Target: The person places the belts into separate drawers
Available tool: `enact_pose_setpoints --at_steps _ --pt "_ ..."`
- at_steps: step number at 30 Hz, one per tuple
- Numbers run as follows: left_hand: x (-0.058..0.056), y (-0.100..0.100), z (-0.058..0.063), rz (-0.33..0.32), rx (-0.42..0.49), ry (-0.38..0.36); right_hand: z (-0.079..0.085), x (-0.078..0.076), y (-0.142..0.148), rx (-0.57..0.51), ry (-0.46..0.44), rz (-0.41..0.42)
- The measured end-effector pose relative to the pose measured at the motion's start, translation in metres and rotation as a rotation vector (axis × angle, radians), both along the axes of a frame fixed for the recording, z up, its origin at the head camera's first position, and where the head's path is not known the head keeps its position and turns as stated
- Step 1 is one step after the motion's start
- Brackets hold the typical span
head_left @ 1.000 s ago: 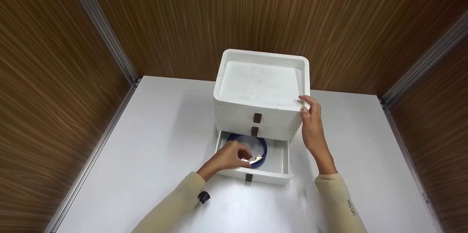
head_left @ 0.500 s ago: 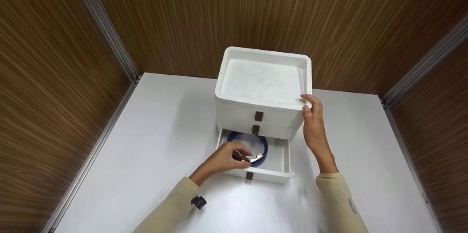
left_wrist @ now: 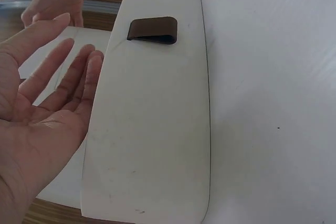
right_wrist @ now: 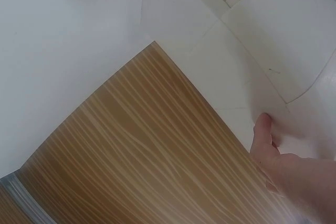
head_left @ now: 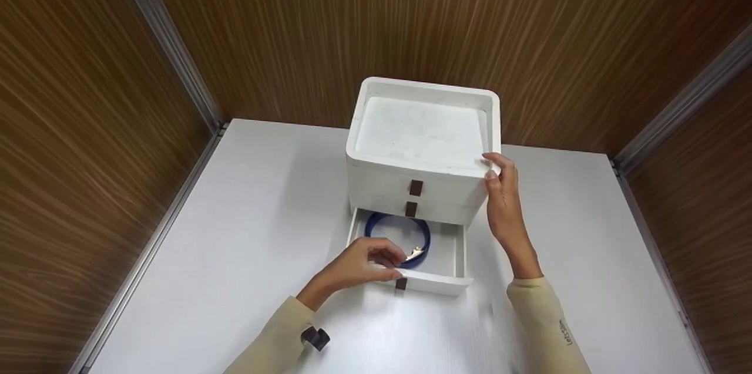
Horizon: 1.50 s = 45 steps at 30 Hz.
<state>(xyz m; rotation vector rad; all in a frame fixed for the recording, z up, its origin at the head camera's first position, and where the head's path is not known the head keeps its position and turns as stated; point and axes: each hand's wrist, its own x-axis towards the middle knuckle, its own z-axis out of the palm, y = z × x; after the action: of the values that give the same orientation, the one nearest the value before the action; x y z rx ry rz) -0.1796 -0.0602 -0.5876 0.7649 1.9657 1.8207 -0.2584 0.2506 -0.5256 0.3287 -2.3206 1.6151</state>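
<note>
A white drawer cabinet [head_left: 432, 192] stands with its bottom drawer [head_left: 452, 253] pulled out. Inside the drawer lies a blue ring-shaped band [head_left: 427, 236], with a shiny gold-coloured piece [head_left: 414, 253] at its front right. My left hand [head_left: 358, 265] is over the drawer's front left edge, fingers loosely bent and apart from the thumb. The left wrist view shows that palm [left_wrist: 42, 129] with nothing in it, just behind the drawer front [left_wrist: 147, 129]. My right hand [head_left: 505, 209] grips the cabinet's front right top corner, thumb at the front and fingers over the rim.
Two upper drawers with brown tab handles [head_left: 416, 188] are closed. The cabinet top is a shallow tray [head_left: 423, 130] with a raised rim. A white table [head_left: 264, 215] lies beneath, with wood-grain panels [head_left: 294, 33] at the back and sides.
My left hand has let go of the gold-coloured piece and drawn back slightly toward the drawer front, its fingers loosening. The piece stays at the blue band. My right hand keeps its grip on the cabinet.
</note>
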Motion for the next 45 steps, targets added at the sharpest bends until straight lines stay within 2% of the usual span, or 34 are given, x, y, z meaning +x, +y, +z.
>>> enact_pose_setpoints --at_steps 7,16,26,33,45 --pt "0.015 0.007 -0.001 -0.043 0.003 -0.016 0.000 -0.001 -0.001 -0.013 0.002 0.009" --pt "0.033 0.010 0.001 -0.006 -0.097 0.023 0.000 -0.001 0.000 -0.015 0.001 0.007" --pt "0.046 0.005 -0.011 0.066 -0.107 0.036 0.000 0.000 0.000 -0.008 0.010 0.010" --pt "0.054 -0.001 -0.020 0.155 -0.063 0.048 0.000 0.000 0.001 -0.005 0.009 0.005" --pt "0.065 -0.002 -0.032 0.290 -0.062 0.029 0.001 0.000 0.000 0.005 0.025 -0.009"
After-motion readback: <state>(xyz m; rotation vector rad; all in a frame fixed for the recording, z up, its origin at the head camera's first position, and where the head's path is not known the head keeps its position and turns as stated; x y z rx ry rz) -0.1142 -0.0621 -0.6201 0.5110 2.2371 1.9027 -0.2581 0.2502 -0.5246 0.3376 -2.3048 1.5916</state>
